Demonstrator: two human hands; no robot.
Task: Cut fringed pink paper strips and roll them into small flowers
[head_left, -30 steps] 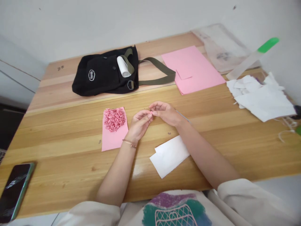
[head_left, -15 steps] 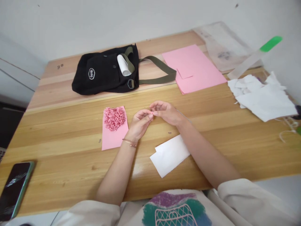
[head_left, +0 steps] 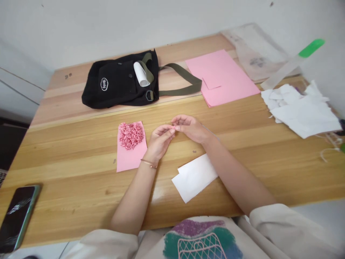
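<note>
My left hand (head_left: pixel 161 139) and my right hand (head_left: pixel 190 126) meet above the middle of the wooden table, fingertips touching. Pinched between both thumbs and forefingers is a tiny pink piece (head_left: pixel 174 127), mostly hidden by the fingers; its exact shape is too small to make out. To the left of my left hand, a heap of small curled pink pieces (head_left: pixel 131 136) lies on a small pink paper sheet (head_left: pixel 130 160). White paper strips (head_left: pixel 195 178) rest on the table beneath my right forearm, partly covered by it.
A black bag (head_left: pixel 118 81) with a white roll (head_left: pixel 141 74) on it lies at the back. Large pink sheets (head_left: pixel 231 82), a clear plastic sleeve (head_left: pixel 258 54), a green-tipped translucent strip (head_left: pixel 312 48) and torn white paper (head_left: pixel 304 111) occupy the right. A phone (head_left: pixel 18 216) sits front left.
Almost nothing differs. Both hands keep their pinch at the same spot, with only a very slight shift of the fingertips.
</note>
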